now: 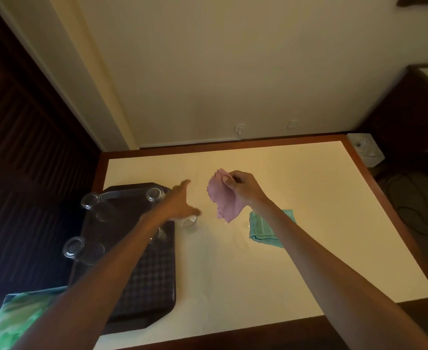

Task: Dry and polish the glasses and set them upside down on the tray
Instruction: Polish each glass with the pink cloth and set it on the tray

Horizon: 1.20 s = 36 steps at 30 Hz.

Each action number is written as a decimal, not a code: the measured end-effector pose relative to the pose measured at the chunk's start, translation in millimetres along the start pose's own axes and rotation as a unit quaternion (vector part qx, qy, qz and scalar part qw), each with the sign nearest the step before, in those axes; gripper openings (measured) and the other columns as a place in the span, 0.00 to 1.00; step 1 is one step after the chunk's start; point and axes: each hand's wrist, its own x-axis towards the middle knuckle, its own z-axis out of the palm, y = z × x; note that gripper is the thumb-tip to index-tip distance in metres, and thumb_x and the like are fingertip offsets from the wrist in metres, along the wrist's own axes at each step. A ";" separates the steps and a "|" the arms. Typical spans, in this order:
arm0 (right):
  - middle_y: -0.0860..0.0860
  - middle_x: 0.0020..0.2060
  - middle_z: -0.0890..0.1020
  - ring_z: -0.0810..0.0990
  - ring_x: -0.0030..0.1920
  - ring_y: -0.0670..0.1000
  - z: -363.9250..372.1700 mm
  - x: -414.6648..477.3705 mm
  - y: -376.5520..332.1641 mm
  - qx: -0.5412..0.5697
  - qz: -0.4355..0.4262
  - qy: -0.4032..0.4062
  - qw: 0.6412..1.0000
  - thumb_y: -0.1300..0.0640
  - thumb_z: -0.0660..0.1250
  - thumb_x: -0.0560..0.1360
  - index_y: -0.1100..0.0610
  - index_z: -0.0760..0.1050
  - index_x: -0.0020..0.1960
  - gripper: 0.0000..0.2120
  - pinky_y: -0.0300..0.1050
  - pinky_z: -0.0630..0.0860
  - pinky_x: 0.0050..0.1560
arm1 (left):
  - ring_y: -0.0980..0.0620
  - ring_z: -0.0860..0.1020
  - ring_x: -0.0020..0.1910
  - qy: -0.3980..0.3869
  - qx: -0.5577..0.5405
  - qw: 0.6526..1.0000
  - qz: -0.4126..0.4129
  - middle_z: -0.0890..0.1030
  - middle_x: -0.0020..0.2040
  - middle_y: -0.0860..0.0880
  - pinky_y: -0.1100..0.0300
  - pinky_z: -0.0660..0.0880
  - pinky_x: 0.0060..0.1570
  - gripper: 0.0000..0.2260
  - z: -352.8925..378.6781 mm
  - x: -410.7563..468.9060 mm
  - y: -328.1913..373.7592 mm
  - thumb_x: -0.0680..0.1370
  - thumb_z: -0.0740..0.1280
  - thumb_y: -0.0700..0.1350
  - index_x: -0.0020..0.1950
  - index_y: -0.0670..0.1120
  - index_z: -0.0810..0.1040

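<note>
Glass (189,221) beside tray (147,286) is overhung by spread left hand (180,200); purple cloth (220,200) is pinched by right hand (243,188).

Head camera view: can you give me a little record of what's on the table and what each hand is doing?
left hand: open, reaching over a glass on the table beside the tray
right hand: pinches a purple cloth, lifted off the table
tray: dark, on the table's left side, at least three glasses on it
teal cloth: lies on the table under the right forearm
</note>
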 end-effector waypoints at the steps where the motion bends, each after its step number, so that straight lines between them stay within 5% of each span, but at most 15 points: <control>1: 0.52 0.41 0.81 0.76 0.41 0.49 -0.9 1.2 -4.9 0.006 -0.009 -0.010 1.000 0.55 0.67 0.80 0.61 0.80 0.48 0.09 0.42 0.70 0.42 | 0.42 0.66 0.77 0.016 -0.066 0.997 0.021 0.63 0.81 0.43 0.51 0.69 0.69 0.44 -17.6 -2.8 9.2 0.75 0.77 0.50 0.84 0.49 0.54; 5: 0.51 0.41 0.83 0.79 0.40 0.45 2.6 4.0 -32.4 0.051 -0.024 -0.048 0.997 0.54 0.74 0.75 0.59 0.80 0.49 0.09 0.37 0.72 0.41 | 0.49 0.69 0.75 0.002 -0.215 0.974 0.076 0.71 0.76 0.48 0.53 0.69 0.70 0.33 -65.8 -19.8 26.3 0.78 0.75 0.43 0.80 0.47 0.65; 8: 0.54 0.39 0.85 0.81 0.40 0.48 7.1 4.4 -47.7 0.066 -0.028 -0.072 0.995 0.53 0.77 0.72 0.59 0.79 0.48 0.12 0.40 0.72 0.42 | 0.52 0.77 0.65 -0.028 -0.178 0.977 0.116 0.81 0.65 0.50 0.56 0.72 0.63 0.17 -71.8 -32.3 26.1 0.80 0.73 0.45 0.68 0.47 0.79; 11: 0.53 0.38 0.85 0.82 0.40 0.48 11.2 3.4 -60.9 0.066 -0.030 -0.095 0.993 0.51 0.78 0.70 0.58 0.79 0.46 0.13 0.41 0.73 0.42 | 0.59 0.80 0.56 -0.007 -0.188 0.973 0.134 0.85 0.57 0.52 0.62 0.73 0.54 0.11 -74.8 -42.0 21.7 0.80 0.72 0.46 0.61 0.46 0.84; 15: 0.55 0.46 0.83 0.81 0.47 0.52 12.4 -2.5 -69.8 0.084 0.049 -0.170 0.981 0.48 0.77 0.69 0.60 0.79 0.52 0.20 0.47 0.76 0.48 | 0.47 0.84 0.54 0.060 -0.257 0.958 0.111 0.87 0.53 0.44 0.50 0.77 0.57 0.10 -85.0 -45.6 3.8 0.78 0.75 0.46 0.56 0.43 0.85; 18: 0.55 0.52 0.84 0.82 0.53 0.54 13.6 -10.3 -68.4 0.060 0.092 -0.257 0.960 0.52 0.75 0.73 0.61 0.75 0.63 0.23 0.47 0.78 0.54 | 0.46 0.84 0.56 0.092 -0.299 0.945 0.100 0.87 0.52 0.46 0.50 0.79 0.57 0.08 -94.2 -48.8 -6.1 0.78 0.75 0.45 0.56 0.46 0.85; 20: 0.58 0.56 0.83 0.83 0.57 0.57 17.3 -12.0 -69.5 0.109 0.098 -0.246 0.958 0.56 0.75 0.73 0.61 0.73 0.64 0.23 0.52 0.79 0.58 | 0.44 0.83 0.57 0.123 -0.296 0.944 0.084 0.86 0.54 0.46 0.49 0.79 0.57 0.11 -98.3 -49.9 -12.0 0.77 0.75 0.46 0.58 0.46 0.83; 25: 0.60 0.54 0.80 0.82 0.51 0.57 27.2 -13.4 -83.0 0.209 0.057 -0.133 0.967 0.64 0.73 0.75 0.56 0.64 0.67 0.26 0.50 0.81 0.45 | 0.48 0.80 0.58 0.219 -0.287 0.932 0.027 0.77 0.63 0.48 0.54 0.79 0.54 0.25 -104.1 -54.8 -10.3 0.75 0.78 0.46 0.68 0.48 0.71; 30: 0.60 0.58 0.79 0.80 0.57 0.58 31.7 -12.7 -93.5 0.101 -0.053 -0.139 0.984 0.64 0.78 0.69 0.59 0.76 0.63 0.24 0.50 0.83 0.49 | 0.52 0.79 0.58 0.173 -0.250 0.948 0.098 0.80 0.60 0.50 0.59 0.79 0.50 0.25 -109.8 -61.3 -9.8 0.72 0.81 0.46 0.66 0.47 0.78; 33: 0.53 0.53 0.82 0.80 0.54 0.53 32.8 -9.9 -96.3 -0.036 -0.139 -0.093 0.985 0.61 0.82 0.63 0.58 0.82 0.59 0.25 0.42 0.80 0.46 | 0.50 0.79 0.56 0.171 -0.129 0.970 0.111 0.81 0.59 0.50 0.56 0.79 0.55 0.31 -111.3 -63.1 -9.2 0.66 0.84 0.45 0.68 0.46 0.79; 36: 0.50 0.50 0.83 0.80 0.49 0.49 33.1 -8.7 -95.3 -0.159 -0.193 -0.073 0.966 0.55 0.81 0.65 0.58 0.83 0.57 0.21 0.31 0.72 0.44 | 0.51 0.80 0.52 0.182 -0.042 0.974 0.125 0.84 0.56 0.48 0.60 0.75 0.50 0.25 -109.9 -64.5 -6.3 0.69 0.83 0.44 0.64 0.44 0.83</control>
